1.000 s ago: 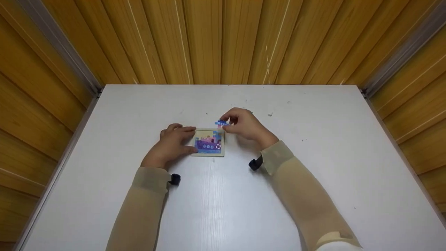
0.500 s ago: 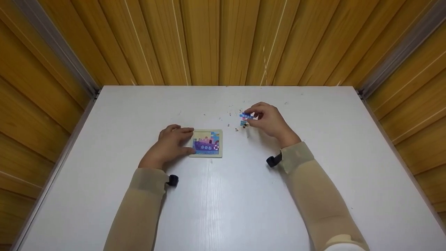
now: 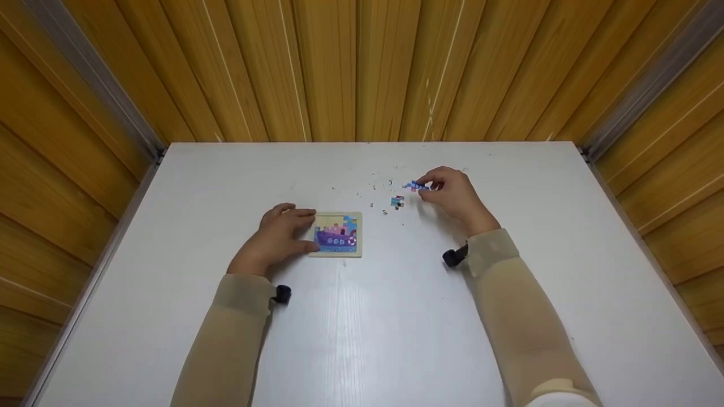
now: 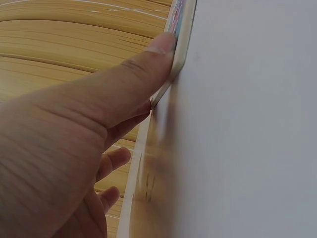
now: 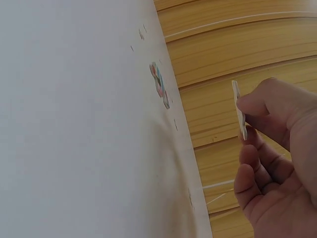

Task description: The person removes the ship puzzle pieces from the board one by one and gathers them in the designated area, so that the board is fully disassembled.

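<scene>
A jigsaw puzzle tray (image 3: 360,235) with a pale wooden rim lies flat on the white table. Its picture shows a purple ship, and a plain pale area is exposed at its upper left. My left hand (image 3: 278,237) holds the tray's left side, thumb near the bottom corner and a finger near the top one; the left wrist view has the thumb (image 4: 161,47) on the rim. Off to the right, my right hand (image 3: 457,195) pinches a blue and pink jigsaw piece (image 3: 414,186) above the table, seen edge-on in the right wrist view. Another jigsaw piece (image 3: 394,201) lies just below and left of it.
Small dark specks (image 3: 374,187) are scattered on the table (image 3: 339,339) around the loose piece. A wood-patterned wall (image 3: 328,68) rises behind the table's far edge, with similar panels at both sides.
The right hand has moved right, away from the tray's upper right corner, carrying its piece along. The piece on the table has come into view. My left hand stays on the tray.
</scene>
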`<state>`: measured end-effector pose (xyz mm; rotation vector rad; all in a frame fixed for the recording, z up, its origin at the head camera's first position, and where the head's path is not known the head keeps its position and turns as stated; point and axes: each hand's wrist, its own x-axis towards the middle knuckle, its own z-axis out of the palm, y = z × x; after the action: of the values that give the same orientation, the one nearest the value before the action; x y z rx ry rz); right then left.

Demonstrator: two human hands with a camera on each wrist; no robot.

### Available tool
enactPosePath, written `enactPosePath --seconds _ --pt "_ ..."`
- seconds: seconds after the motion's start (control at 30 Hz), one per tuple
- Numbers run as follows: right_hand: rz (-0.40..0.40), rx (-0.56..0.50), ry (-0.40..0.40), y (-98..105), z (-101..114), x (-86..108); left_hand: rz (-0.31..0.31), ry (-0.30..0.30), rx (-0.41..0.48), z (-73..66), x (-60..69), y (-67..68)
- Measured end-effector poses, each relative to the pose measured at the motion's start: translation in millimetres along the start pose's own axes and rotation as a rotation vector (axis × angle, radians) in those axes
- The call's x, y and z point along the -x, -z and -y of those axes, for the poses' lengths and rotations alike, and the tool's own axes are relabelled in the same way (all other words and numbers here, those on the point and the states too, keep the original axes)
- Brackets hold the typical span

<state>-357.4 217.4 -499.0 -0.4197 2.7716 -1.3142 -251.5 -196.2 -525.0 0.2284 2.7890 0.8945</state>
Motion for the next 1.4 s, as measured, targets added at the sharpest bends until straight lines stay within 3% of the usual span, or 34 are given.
enactPosePath --seconds 0.37,0.7,1.17,1.4 --pt "0.045 -0.047 -0.066 0 -11 1.8 0.004 -0.023 -0.026 -2.5 0.7 2.3" --pt "0.103 0.083 -0.062 1 -14 1.6 0.003 -0.079 -0.054 -2.1 -0.3 5.0" --pt "0.130 0.102 -0.110 -1 -16 2.4 0.004 -0.074 -0.059 -0.5 -0.7 3.1" --pt "0.127 0.104 -0.078 -2 -17 2.4 0.012 -0.035 -0.043 -0.1 -0.6 2.3"
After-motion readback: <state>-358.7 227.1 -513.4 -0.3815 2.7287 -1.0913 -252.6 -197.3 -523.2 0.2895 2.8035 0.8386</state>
